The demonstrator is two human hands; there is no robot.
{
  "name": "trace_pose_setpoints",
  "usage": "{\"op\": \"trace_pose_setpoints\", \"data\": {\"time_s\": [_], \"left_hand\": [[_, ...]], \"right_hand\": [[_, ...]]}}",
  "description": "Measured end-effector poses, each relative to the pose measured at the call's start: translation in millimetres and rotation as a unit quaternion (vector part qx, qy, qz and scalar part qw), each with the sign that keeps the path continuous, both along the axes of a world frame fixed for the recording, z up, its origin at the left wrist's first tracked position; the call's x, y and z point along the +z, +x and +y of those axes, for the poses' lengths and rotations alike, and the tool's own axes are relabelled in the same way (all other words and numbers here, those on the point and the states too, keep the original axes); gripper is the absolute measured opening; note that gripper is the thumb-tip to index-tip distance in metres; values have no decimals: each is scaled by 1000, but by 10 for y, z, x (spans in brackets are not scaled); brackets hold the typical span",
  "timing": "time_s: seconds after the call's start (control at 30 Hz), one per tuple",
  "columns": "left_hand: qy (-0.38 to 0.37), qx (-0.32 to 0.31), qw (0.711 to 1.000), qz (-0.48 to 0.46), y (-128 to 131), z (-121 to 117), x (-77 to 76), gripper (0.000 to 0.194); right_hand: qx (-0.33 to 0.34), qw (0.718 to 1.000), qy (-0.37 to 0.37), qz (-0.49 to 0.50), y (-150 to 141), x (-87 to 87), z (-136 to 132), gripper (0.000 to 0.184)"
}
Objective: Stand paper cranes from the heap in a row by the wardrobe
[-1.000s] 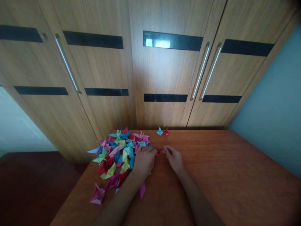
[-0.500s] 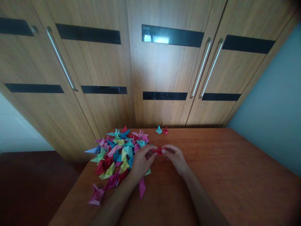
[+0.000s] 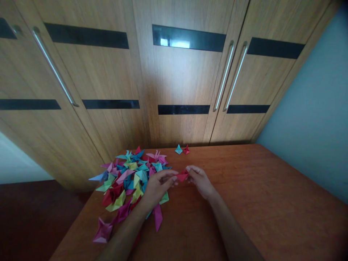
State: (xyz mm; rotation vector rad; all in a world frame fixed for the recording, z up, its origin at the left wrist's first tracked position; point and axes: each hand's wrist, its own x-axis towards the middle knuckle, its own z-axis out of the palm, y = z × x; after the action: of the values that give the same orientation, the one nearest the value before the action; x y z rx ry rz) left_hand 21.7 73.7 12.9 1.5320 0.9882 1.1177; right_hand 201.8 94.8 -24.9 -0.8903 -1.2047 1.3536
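Note:
Between my two hands, above the table, is a small red origami piece [image 3: 182, 176]. My left hand [image 3: 160, 185] pinches its left end with thumb and fingers. At the piece's right end, the fingertips of my right hand [image 3: 199, 180] are closed on it. Just left of my left hand spreads a pile of folded paper pieces [image 3: 126, 174] in pink, red, blue, green and yellow. My left forearm hides part of that pile. A magenta paper piece [image 3: 157, 216] pokes out beside my left wrist.
At the table's back edge sit a small light-blue origami piece [image 3: 178, 149] and a red one [image 3: 186, 149]. A pink folded piece [image 3: 102, 231] lies at the front left. Behind the brown table [image 3: 261, 203] stands a wooden wardrobe [image 3: 182, 79] with metal handles.
The red origami piece has turned in my fingers and now shows a flatter, wider face. My view has shifted slightly to the right; the pile lies as before.

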Motion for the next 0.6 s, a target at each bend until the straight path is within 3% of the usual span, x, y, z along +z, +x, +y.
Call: {"op": "trace_pose_setpoints", "data": {"time_s": [0.17, 0.27, 0.33, 0.43, 0.53, 0.6], "left_hand": [[40, -11, 999, 24, 49, 15, 11, 22], [94, 4, 993, 75, 110, 117, 46, 17], [148, 10, 980, 130, 186, 253, 87, 14], [246, 8, 939, 240, 373, 553, 149, 13], [298, 7, 877, 376, 619, 896, 178, 15], [299, 5, 858, 417, 780, 1101, 164, 17]], "right_hand": [[-15, 998, -42, 51, 8, -66, 42, 38], [-87, 994, -20, -68, 26, -158, 107, 39], [-128, 970, 30, -205, 31, -209, 134, 35], [-139, 906, 83, -391, 12, -237, 131, 28], [-131, 861, 104, -481, -21, -220, 104, 27], [-132, 851, 113, -496, -36, -208, 96, 28]]}}
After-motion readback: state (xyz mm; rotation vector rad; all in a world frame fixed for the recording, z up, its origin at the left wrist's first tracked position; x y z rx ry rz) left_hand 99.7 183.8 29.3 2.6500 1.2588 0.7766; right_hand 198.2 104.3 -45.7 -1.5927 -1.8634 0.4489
